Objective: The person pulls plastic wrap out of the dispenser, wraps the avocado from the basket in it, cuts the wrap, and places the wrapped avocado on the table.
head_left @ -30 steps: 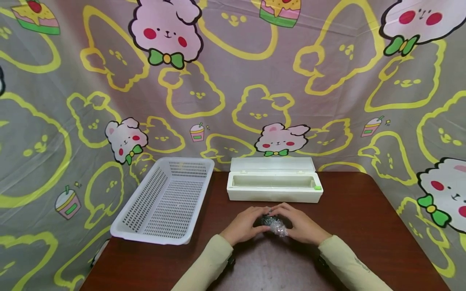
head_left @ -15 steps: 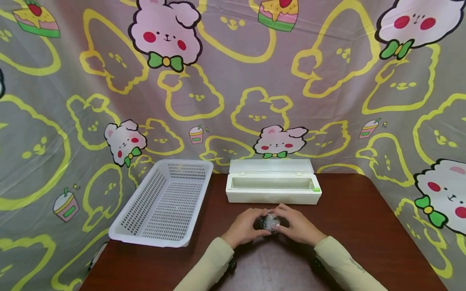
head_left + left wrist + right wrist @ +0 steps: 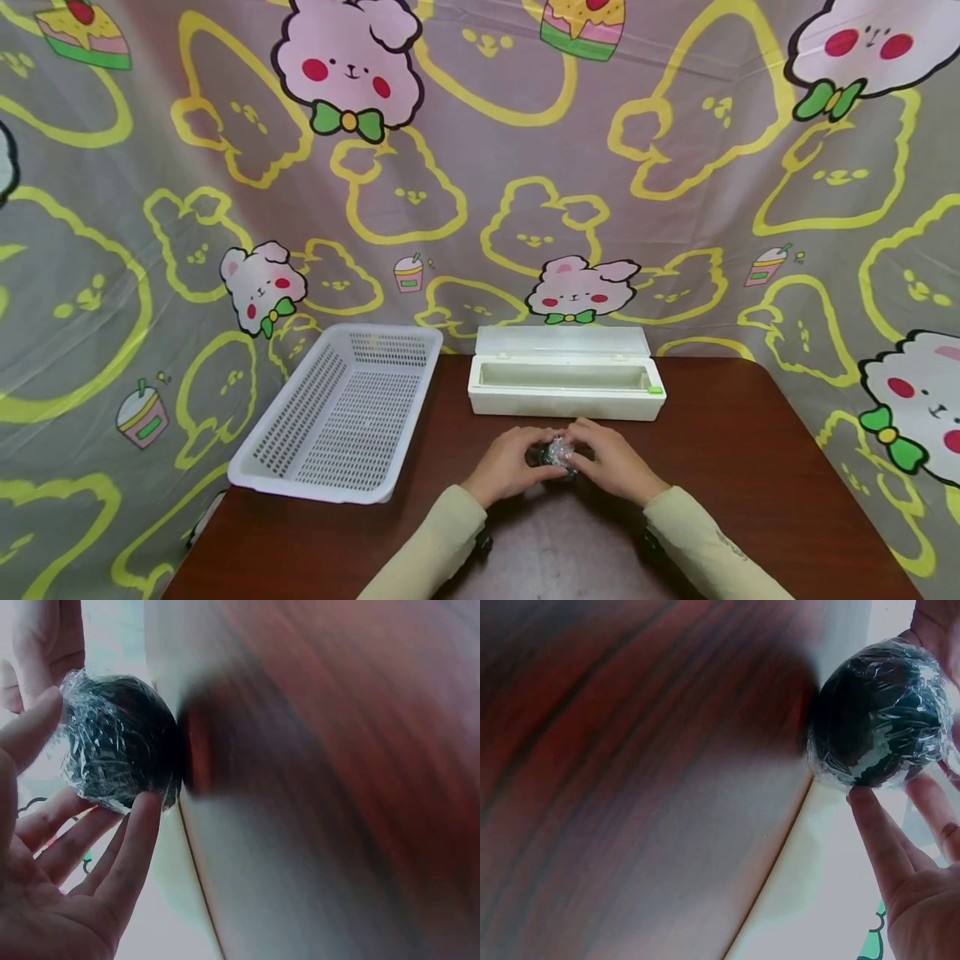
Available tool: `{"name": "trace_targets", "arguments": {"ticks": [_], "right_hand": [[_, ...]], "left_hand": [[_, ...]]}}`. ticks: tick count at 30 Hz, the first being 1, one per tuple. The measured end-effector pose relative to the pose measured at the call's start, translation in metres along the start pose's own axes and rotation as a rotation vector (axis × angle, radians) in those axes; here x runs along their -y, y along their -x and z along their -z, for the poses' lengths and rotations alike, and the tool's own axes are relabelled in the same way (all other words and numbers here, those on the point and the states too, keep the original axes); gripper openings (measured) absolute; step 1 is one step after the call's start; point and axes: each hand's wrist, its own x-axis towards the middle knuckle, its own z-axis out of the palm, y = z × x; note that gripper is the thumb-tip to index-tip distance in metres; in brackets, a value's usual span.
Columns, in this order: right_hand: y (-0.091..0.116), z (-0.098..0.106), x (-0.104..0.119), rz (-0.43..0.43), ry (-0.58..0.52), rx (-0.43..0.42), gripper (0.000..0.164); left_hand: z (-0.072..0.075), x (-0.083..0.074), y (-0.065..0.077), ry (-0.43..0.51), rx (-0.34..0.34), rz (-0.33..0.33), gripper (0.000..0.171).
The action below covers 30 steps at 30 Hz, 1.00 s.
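A dark, round thing wrapped in crinkled clear plastic film [image 3: 558,451] sits on the table between both hands. My left hand [image 3: 508,463] holds its left side, thumb in front and fingers behind. From the other side my right hand [image 3: 617,462] grips it, with the thumb pressed on the film at the front. In the left wrist view the wrapped ball [image 3: 120,742] shows bunched film towards the thumbs. Seen from the right wrist, the film on the ball [image 3: 881,716] lies fairly tight over a dark surface. What is inside cannot be made out.
Behind the hands stands a long white box [image 3: 566,406] with its lid raised and a green slider at the right end. A white perforated basket [image 3: 247,485] stands at the left of the brown table [image 3: 750,467]. Patterned cloth [image 3: 465,150] hangs behind.
The loose, shiny film that stuck out towards the front right is now gathered against the ball. My right thumb has moved in onto the film. Basket and box stay put.
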Motion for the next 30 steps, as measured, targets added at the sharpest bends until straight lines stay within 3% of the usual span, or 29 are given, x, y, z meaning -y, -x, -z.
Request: {"name": "trace_targets", "arguments": {"ticks": [9, 14, 21, 24, 30], "right_hand": [[-0.003, -0.002, 0.006, -0.15, -0.042, -0.007, 0.022], [-0.004, -0.004, 0.007, -0.137, 0.008, -0.064, 0.023], [-0.005, -0.006, 0.007, -0.111, 0.063, -0.118, 0.023], [-0.005, -0.006, 0.006, -0.097, 0.071, -0.137, 0.022], [-0.006, -0.005, 0.006, -0.078, 0.057, -0.151, 0.026]], "left_hand": [[-0.005, 0.002, -0.003, 0.152, -0.018, 0.04, 0.046], [-0.007, 0.002, -0.003, 0.256, -0.008, 0.077, 0.044], [-0.005, -0.001, -0.001, 0.29, -0.01, 0.096, 0.045], [-0.004, -0.003, 0.0, 0.25, -0.015, 0.063, 0.045], [0.0, -0.008, 0.002, -0.042, -0.029, -0.076, 0.038]]}}
